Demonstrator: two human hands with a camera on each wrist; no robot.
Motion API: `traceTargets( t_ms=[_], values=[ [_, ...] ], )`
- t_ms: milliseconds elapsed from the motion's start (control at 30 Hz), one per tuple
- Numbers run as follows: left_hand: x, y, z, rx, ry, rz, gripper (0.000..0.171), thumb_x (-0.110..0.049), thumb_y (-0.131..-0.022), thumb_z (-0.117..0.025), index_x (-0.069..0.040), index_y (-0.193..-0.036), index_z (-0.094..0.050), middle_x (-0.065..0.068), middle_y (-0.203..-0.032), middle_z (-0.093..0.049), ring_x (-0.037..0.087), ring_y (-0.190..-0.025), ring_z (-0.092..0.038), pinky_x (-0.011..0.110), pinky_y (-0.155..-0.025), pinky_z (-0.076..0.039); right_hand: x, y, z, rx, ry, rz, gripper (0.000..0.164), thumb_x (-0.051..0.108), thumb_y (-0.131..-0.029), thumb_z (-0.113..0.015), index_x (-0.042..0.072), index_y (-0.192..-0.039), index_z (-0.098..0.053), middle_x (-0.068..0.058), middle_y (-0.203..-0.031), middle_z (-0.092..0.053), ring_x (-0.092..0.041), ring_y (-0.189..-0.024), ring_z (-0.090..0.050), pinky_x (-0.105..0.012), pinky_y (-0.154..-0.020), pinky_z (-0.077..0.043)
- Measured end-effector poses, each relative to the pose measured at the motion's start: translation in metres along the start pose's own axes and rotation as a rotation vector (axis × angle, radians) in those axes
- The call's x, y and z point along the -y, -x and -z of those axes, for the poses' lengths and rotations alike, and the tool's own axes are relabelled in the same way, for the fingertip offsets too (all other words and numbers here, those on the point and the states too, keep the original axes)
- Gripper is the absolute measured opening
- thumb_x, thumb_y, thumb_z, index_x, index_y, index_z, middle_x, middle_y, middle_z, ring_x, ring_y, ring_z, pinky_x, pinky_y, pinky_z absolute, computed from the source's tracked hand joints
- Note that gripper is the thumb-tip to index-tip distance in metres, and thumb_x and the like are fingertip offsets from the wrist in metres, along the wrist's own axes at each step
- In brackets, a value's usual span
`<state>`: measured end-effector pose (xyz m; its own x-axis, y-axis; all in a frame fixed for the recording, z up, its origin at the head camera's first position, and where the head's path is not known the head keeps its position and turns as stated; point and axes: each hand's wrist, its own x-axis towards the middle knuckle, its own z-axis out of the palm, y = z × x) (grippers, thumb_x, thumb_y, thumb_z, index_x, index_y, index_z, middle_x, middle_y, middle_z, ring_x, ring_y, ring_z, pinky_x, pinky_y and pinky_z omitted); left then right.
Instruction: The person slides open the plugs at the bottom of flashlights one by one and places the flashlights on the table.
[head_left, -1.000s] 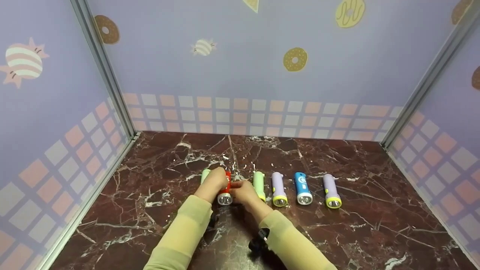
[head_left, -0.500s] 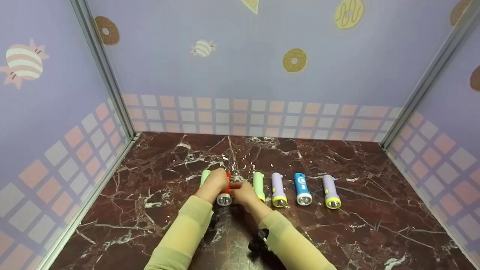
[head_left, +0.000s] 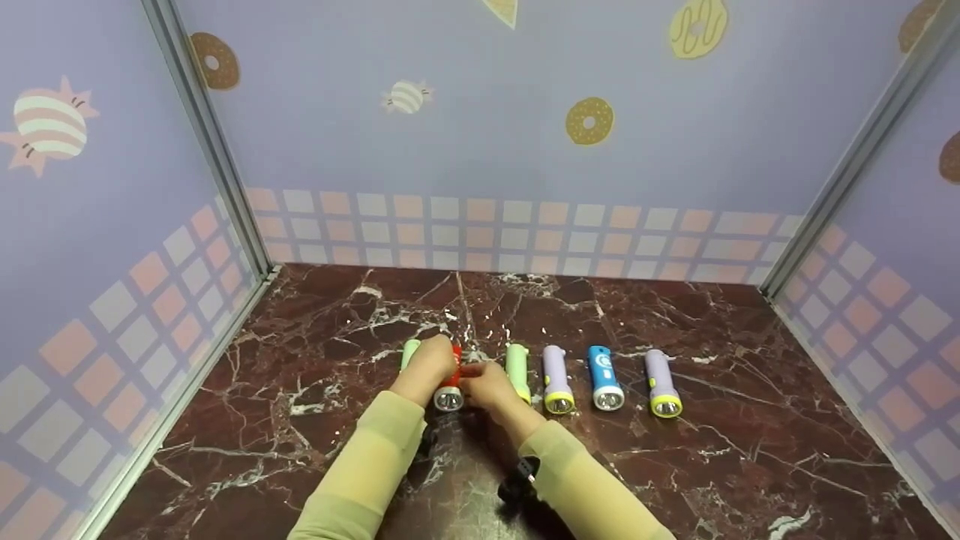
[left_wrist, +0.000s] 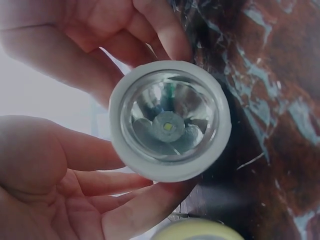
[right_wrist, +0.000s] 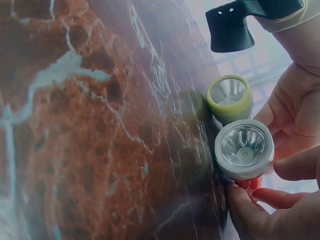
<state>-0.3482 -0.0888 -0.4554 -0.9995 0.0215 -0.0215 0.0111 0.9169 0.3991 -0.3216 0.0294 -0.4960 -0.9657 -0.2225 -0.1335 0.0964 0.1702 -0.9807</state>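
Observation:
A red flashlight (head_left: 448, 399) with a pale grey rim lies lens toward me on the marble-patterned table (head_left: 300, 480). My left hand (head_left: 427, 364) grips it from the left, covering much of the red body. From the right, my right hand (head_left: 489, 386) holds it too, thumb and fingers at its side. In the left wrist view its lens (left_wrist: 169, 127) sits between both hands. The right wrist view shows the lens (right_wrist: 245, 150) with a bit of red below the rim. Just left, a light green flashlight (head_left: 409, 351) is partly hidden by my left hand and wrist.
To the right, a second green flashlight (head_left: 517, 367), a purple one (head_left: 556, 375), a blue one (head_left: 604, 375) and another purple one (head_left: 662, 381) lie in a row, lenses toward me. White specks dot the table behind them. Patterned panels (head_left: 480, 150) enclose the back and sides.

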Motion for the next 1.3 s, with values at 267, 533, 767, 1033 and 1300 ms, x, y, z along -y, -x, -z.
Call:
traceTargets(
  t_ms=[267, 533, 767, 1033, 1300],
  values=[
    [0.000, -0.002, 0.001, 0.020, -0.003, 0.023, 0.014, -0.001, -0.081, -0.068, 0.005, -0.094, -0.071, 0.022, -0.099, -0.075, 0.034, -0.090, -0.071, 0.044, -0.083, -0.059, 0.002, -0.001, 0.004, -0.017, 0.062, 0.025, 0.038, -0.004, -0.086, -0.057, -0.013, -0.123, -0.066, -0.015, -0.099, -0.072, -0.009, -0.064, -0.055, -0.016, -0.052, -0.044],
    [-0.002, -0.005, 0.002, 0.052, 0.002, 0.061, 0.019, -0.002, -0.083, -0.069, 0.004, -0.101, -0.070, 0.021, -0.104, -0.074, 0.032, -0.092, -0.070, 0.042, -0.082, -0.059, 0.007, -0.001, 0.011, -0.039, 0.145, 0.066, 0.046, 0.000, -0.088, -0.060, -0.016, -0.131, -0.060, -0.029, -0.123, -0.068, -0.019, -0.083, -0.064, -0.021, -0.061, -0.050],
    [-0.005, -0.002, 0.005, 0.022, -0.006, 0.062, 0.020, -0.004, -0.086, -0.068, 0.003, -0.105, -0.071, 0.021, -0.107, -0.075, 0.033, -0.095, -0.072, 0.043, -0.082, -0.060, 0.014, 0.000, 0.017, -0.056, 0.151, 0.108, 0.044, -0.001, -0.090, -0.061, -0.019, -0.130, -0.057, -0.033, -0.130, -0.065, -0.031, -0.108, -0.069, -0.036, -0.087, -0.060],
    [-0.014, 0.001, 0.007, -0.023, 0.021, 0.094, 0.014, -0.004, -0.087, -0.070, 0.001, -0.100, -0.073, 0.021, -0.112, -0.073, 0.034, -0.101, -0.071, 0.047, -0.080, -0.060, 0.020, 0.006, 0.026, -0.064, 0.146, 0.143, 0.044, -0.001, -0.093, -0.059, -0.019, -0.132, -0.055, -0.036, -0.127, -0.065, -0.036, -0.111, -0.069, -0.036, -0.093, -0.060],
    [-0.023, 0.002, 0.004, -0.108, 0.094, 0.055, 0.024, -0.007, -0.092, -0.063, 0.004, -0.114, -0.068, 0.024, -0.118, -0.070, 0.039, -0.113, -0.068, 0.051, -0.095, -0.057, 0.023, 0.014, 0.039, -0.121, 0.231, 0.225, 0.040, 0.000, -0.094, -0.060, -0.016, -0.131, -0.059, -0.033, -0.125, -0.067, -0.042, -0.114, -0.068, -0.048, -0.099, -0.057]
  ],
)
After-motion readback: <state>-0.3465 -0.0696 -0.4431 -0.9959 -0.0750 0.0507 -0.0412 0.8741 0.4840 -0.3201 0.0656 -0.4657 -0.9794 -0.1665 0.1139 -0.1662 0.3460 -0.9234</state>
